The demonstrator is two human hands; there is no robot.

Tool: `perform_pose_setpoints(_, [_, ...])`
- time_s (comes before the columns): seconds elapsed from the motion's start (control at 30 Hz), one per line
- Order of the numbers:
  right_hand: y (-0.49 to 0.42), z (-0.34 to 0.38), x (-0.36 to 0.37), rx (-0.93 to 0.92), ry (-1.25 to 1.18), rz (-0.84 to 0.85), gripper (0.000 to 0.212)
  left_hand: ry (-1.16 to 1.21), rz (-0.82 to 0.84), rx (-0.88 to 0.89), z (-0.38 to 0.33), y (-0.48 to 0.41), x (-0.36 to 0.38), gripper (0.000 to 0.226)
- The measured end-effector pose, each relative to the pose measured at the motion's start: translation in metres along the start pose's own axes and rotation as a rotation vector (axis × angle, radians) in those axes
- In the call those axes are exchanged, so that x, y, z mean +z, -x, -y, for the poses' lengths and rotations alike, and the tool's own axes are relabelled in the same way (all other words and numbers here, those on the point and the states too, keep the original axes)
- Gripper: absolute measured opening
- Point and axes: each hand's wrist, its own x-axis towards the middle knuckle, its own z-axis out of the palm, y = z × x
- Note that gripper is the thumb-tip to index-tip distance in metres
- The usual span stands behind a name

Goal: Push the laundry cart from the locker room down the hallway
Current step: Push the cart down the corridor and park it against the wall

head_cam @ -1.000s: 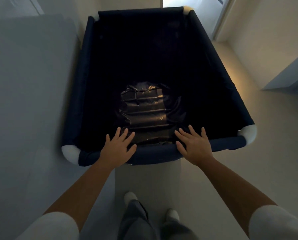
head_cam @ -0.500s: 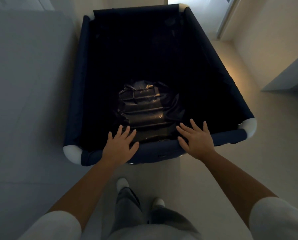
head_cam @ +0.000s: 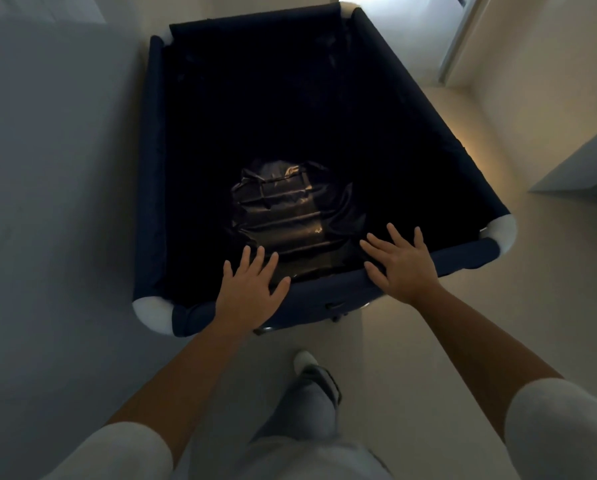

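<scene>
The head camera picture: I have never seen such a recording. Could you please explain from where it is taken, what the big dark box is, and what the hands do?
The camera sits on a person's head and looks forward and down, so you see their own arms. The dark box is a laundry cart with navy fabric walls and white corner pieces. At its bottom lies a shiny black plastic bag. The left hand and the right hand lie flat, fingers spread, on the near rim, with no closed grip. One foot shows below. Nothing is held.
</scene>
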Motion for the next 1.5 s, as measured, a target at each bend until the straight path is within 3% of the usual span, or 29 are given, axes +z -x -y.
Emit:
perform_pose_setpoints(0.7, [-0.149, -0.096, -0.017, -0.068, 0.024, 0.059, 0.070, -0.022, -0.039, -0.106, -0.019, -0.153, -0.028, 0.069])
perform_pose_setpoints(1.07, [-0.188, -0.096, -0.020, -0.080, -0.016, 0.048, 0.062, -0.043, -0.032, -0.124, 0.001, -0.191, -0.040, 0.063])
perform_pose_setpoints(1.2, [-0.205, -0.092, -0.017, -0.074, -0.004, 0.050, 0.051, -0.049, -0.026, -0.113, 0.016, -0.207, -0.044, 0.062])
perform_pose_setpoints(1.5, [-0.248, -0.059, -0.013, -0.035, -0.008, 0.028, 0.051, -0.044, -0.016, -0.071, 0.072, -0.239, -0.058, 0.061])
